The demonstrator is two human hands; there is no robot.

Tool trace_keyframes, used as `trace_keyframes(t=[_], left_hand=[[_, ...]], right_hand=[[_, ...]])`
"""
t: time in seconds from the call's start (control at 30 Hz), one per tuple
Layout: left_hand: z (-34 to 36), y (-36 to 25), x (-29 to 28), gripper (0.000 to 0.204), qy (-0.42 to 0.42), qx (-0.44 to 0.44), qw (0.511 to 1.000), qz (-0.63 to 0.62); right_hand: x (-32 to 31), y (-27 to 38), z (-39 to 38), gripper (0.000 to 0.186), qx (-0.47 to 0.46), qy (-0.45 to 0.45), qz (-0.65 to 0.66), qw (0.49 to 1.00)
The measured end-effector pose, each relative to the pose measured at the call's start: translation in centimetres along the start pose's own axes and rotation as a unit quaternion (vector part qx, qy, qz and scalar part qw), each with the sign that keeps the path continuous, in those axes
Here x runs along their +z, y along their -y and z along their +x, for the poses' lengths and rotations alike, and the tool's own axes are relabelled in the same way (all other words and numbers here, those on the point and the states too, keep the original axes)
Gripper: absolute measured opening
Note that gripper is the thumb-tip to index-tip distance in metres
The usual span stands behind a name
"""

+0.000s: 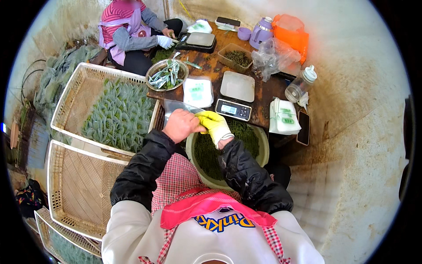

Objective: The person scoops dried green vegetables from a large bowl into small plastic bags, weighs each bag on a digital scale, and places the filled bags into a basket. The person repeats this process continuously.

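Note:
Both my hands meet over the near edge of the wooden table. My bare left hand (181, 125) is closed with its fingers pinched on a clear plastic bag (172, 108), which spreads out behind it. My right hand (214, 126), in a yellow and white glove, touches the left one and pinches the bag's edge. Below them stands a round pale tub (263, 152) with small dark green pieces (237, 136) in it. Just beyond my right hand sits a digital scale (238, 86) with nothing on its plate. A stack of flat plastic bags (198, 92) lies left of the scale.
Left, a cream crate (70, 103) holds rows of filled bags (118, 114); another crate (81, 180) stands nearer. A metal bowl (154, 70) holds green-and-silver packets. Right are more bags (284, 116), a phone (303, 127) and a bottle (301, 83). A co-worker (127, 37) sits far left.

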State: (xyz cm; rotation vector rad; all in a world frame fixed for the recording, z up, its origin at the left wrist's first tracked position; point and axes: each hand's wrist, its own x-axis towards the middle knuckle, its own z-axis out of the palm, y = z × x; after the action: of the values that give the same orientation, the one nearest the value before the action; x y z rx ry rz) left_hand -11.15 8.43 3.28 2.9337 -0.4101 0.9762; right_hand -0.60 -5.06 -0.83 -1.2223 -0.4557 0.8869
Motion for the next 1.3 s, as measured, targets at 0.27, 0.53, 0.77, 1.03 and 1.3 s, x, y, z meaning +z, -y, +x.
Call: trace_keyframes(t=[0.27, 0.53, 0.77, 1.03, 1.3], left_hand=[[-2.6, -7.0, 2.5, 0.021, -0.125, -0.341, 0.929, -0.064], [-3.3, -9.6, 2.5, 0.013, -0.125, -0.314, 0.930, -0.146], [-3.3, -11.4, 3.2, 0.010, -0.157, -0.462, 0.841, -0.235], [-2.6, -11.8, 3.2, 0.011, -0.145, -0.426, 0.873, -0.187], [-1.9, -12.9, 2.7, 0.016, -0.080, -0.327, 0.936, -0.104]], right_hand=[[-1.3, -0.5, -4.2, 0.021, 0.080, -0.015, 0.103, 0.991], [-2.0, -0.3, -5.9, 0.019, 0.029, -0.085, -0.013, 0.996], [-1.8, -0.7, -7.4, 0.016, -0.081, -0.122, -0.204, 0.968], [-2.1, -2.1, -7.5, 0.016, -0.177, -0.143, -0.365, 0.903], [-2.7, -2.4, -6.7, 0.035, 0.004, -0.075, -0.097, 0.992]])
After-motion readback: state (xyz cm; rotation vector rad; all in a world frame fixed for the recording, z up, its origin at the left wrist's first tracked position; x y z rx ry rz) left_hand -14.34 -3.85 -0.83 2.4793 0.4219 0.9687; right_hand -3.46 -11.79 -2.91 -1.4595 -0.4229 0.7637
